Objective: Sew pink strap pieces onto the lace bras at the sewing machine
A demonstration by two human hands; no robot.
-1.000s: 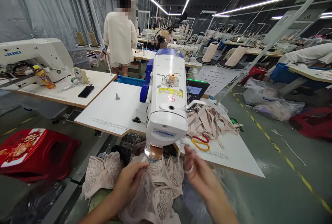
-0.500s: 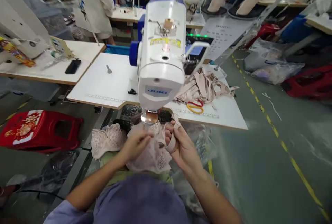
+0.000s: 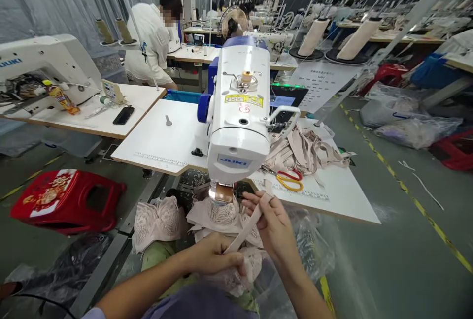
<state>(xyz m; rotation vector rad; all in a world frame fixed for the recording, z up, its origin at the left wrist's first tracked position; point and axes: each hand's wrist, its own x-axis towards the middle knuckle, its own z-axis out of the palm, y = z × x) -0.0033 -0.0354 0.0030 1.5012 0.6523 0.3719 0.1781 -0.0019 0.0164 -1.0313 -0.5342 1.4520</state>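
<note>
right hand [image 3: 276,228], half curled, with a beige strap [image 3: 244,233] between thumb and fingers; left hand [image 3: 214,256], more tightly curled, gripping the strap's lower end. the strap slants between both hands, over lace garments [image 3: 223,213], near the sewing machine [image 3: 239,144].

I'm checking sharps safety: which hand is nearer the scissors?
Right. The right hand is just below the scissors in the picture; the left hand is farther away, lower and to the left.

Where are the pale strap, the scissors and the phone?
Pale strap [image 3: 246,230]: head view, on its straight middle stretch.
Scissors [image 3: 281,177]: head view, on the base of the yellow handle.
Phone [image 3: 123,115]: head view, middle of its dark face.
</note>
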